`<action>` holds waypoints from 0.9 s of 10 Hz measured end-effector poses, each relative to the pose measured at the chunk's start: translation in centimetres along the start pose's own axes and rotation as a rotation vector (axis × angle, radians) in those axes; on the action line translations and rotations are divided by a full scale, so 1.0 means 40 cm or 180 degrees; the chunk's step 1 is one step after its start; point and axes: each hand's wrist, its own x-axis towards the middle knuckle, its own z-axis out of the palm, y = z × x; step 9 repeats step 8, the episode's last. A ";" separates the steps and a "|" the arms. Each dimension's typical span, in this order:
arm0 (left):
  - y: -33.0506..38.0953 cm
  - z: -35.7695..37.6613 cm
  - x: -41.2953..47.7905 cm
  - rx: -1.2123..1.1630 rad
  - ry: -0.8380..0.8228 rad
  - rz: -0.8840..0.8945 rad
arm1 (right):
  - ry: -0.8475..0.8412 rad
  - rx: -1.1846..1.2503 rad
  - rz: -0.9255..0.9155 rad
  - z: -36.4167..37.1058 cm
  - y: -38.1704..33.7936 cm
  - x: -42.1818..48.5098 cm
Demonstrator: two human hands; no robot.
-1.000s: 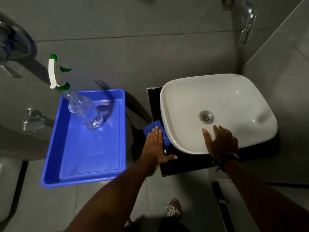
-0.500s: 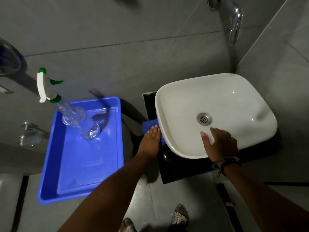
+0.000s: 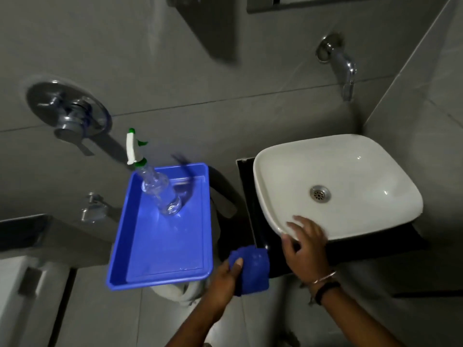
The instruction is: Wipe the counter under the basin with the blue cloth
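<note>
A white basin (image 3: 333, 181) sits on a black counter (image 3: 246, 196) against the grey tiled wall. My left hand (image 3: 225, 276) grips the blue cloth (image 3: 253, 270) at the counter's front left corner, with the thumb on top of the cloth. The cloth hangs partly off the counter's front edge. My right hand (image 3: 304, 244) rests on the basin's front rim, fingers spread over the edge and thumb below it. Most of the counter under the basin is hidden by the bowl.
A blue tray (image 3: 198, 221) stands left of the counter and holds a clear spray bottle (image 3: 160, 194) with a white and green trigger. A chrome tap (image 3: 343, 66) juts from the wall above the basin. A round mixer valve (image 3: 67, 111) is on the left wall.
My left hand has pulled the blue cloth back from beside the basin's left side to the counter's front left corner. The right hand stays on the basin rim. The view has tilted up.
</note>
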 end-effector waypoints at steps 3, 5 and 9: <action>0.076 -0.397 0.030 -0.1819 0.0048 -0.0457 | -0.2826 0.3374 0.2785 0.251 -0.383 -0.023; -0.021 -0.550 0.142 0.0053 0.0906 -0.0520 | -0.2316 0.1915 0.2567 0.441 -0.490 -0.018; -0.053 -0.599 0.164 0.2455 0.1487 -0.0460 | -0.2021 0.0080 0.1529 0.532 -0.544 -0.066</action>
